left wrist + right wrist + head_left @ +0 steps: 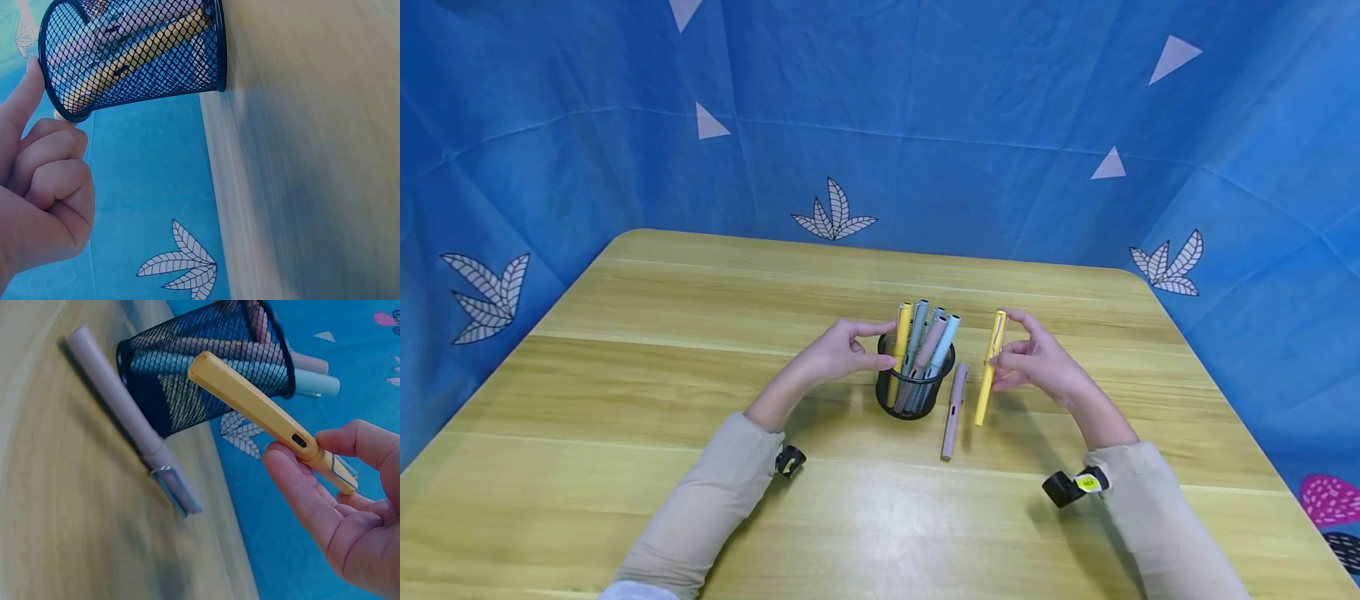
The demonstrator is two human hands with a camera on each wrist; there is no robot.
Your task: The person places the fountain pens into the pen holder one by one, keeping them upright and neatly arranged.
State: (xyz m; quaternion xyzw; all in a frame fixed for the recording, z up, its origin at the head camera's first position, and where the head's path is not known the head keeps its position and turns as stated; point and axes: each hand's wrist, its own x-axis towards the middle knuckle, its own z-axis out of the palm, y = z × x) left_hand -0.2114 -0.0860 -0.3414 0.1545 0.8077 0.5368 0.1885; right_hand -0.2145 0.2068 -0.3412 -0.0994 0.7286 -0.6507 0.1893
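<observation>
A black mesh pen holder (936, 392) stands upright on the table, with several pens in it, among them a yellow pen (904, 321) and a light blue pen (948, 335). My left hand (835, 352) holds the holder's rim between thumb and forefinger; in the left wrist view its other fingers (59, 150) are curled. To the right, my right hand (1041, 365) pinches a second yellow pen (250, 406) near its clip, cap end up, above the table. Below it a light purple pen (953, 417) lies on the table beside the holder.
The wooden table (625, 400) reaches out on all sides of the holder. A blue cloth (970, 92) with leaf and triangle prints hangs behind and beside it. Small black cameras (1063, 490) sit on both wrists.
</observation>
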